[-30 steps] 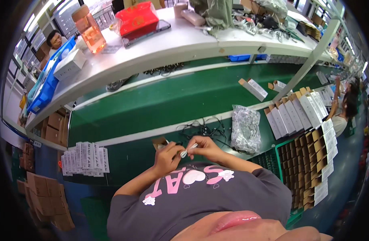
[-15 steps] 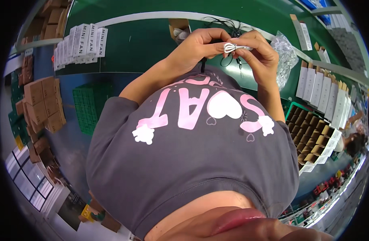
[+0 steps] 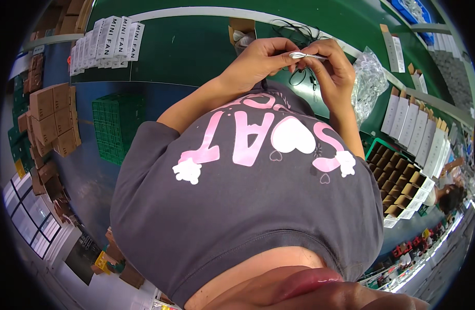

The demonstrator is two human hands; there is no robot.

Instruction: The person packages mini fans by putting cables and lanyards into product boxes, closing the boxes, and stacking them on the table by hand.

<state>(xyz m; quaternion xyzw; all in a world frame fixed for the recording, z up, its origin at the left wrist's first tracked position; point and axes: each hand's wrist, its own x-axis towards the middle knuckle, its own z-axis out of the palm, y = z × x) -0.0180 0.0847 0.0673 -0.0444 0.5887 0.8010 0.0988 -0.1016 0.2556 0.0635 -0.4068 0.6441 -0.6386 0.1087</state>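
Observation:
A small white cable (image 3: 298,55), folded into a bundle, is held between both hands over the near part of the green table. My left hand (image 3: 266,61) is closed, its thumb and forefinger pinching the looped end. My right hand (image 3: 332,66) is also closed, with thumb and fingers at the middle of the bundle. Thin black cords (image 3: 294,28) lie tangled on the table just beyond the hands, and part of them shows below the fingers. The fingers hide some of the cable.
An open brown box (image 3: 241,26) stands beyond my left hand. Clear plastic bags (image 3: 369,82) lie right of my right hand. White cartons (image 3: 109,41) line the left. More white cartons (image 3: 414,126) and a green crate of open cartons (image 3: 395,178) stand right. A green crate (image 3: 116,129) is at lower left.
The cable's spread loops have turned and now look narrower, pressed together. Both hands stay close together, with the fingers slightly shifted. The whole view has tilted a little.

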